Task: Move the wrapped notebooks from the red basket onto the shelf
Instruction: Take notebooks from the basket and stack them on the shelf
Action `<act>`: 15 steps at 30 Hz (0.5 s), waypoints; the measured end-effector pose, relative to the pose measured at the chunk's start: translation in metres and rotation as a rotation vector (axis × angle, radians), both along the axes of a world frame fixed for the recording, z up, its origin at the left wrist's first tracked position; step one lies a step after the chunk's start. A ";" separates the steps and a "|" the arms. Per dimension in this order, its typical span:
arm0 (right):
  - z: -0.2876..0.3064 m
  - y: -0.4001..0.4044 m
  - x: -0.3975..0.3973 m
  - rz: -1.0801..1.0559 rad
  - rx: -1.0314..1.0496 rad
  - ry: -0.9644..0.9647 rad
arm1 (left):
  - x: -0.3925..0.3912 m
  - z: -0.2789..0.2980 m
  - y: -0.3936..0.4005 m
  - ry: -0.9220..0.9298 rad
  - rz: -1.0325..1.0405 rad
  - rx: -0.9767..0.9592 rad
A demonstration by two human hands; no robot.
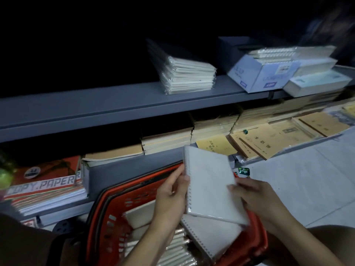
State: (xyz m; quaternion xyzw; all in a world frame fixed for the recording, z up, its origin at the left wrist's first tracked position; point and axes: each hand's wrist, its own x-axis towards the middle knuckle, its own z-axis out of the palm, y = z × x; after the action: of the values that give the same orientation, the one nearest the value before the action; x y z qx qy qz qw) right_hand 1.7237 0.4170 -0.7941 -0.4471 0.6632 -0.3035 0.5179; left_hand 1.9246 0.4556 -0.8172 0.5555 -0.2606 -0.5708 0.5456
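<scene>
A wrapped white spiral notebook [209, 181] is lifted above the red basket [107, 217]. My left hand [171, 191] grips its spiral edge, thumb on the cover. My right hand [253, 196] holds its right edge, fingers curled over the cover. Below it in the basket lies another wrapped spiral notebook [213, 235] and several more wrapped notebooks [172, 250]. On the grey shelf [115, 100] above sits a stack of wrapped notebooks [188, 75].
A white box [263, 73] with spiral notebooks and a pale packet [317, 83] sit at the shelf's right. The lower shelf holds tan exercise books [269, 139] and cream stacks [167, 139]. Copy paper reams [46, 187] lie at left. Pale tiled floor [299, 179] is at right.
</scene>
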 end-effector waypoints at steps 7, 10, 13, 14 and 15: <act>0.076 -0.007 0.015 -0.059 -0.229 -0.359 | 0.028 0.074 -0.010 0.265 -0.241 -0.247; 0.093 -0.013 0.024 -0.128 -0.361 -0.401 | 0.032 0.095 -0.015 0.323 -0.238 -0.356; 0.100 -0.020 0.028 -0.181 -0.425 -0.433 | 0.033 0.103 -0.019 0.323 -0.187 -0.403; 0.103 -0.021 0.029 -0.176 -0.426 -0.441 | 0.035 0.104 -0.021 0.327 -0.168 -0.416; 0.103 -0.024 0.028 -0.161 -0.422 -0.457 | 0.036 0.104 -0.022 0.319 -0.146 -0.430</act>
State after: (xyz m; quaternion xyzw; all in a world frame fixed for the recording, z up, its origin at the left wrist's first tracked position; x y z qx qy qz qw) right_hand 1.7519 0.3934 -0.6911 -0.4111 0.4855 -0.5667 0.5236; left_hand 1.9609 0.4332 -0.7129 0.3098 -0.3259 -0.6205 0.6425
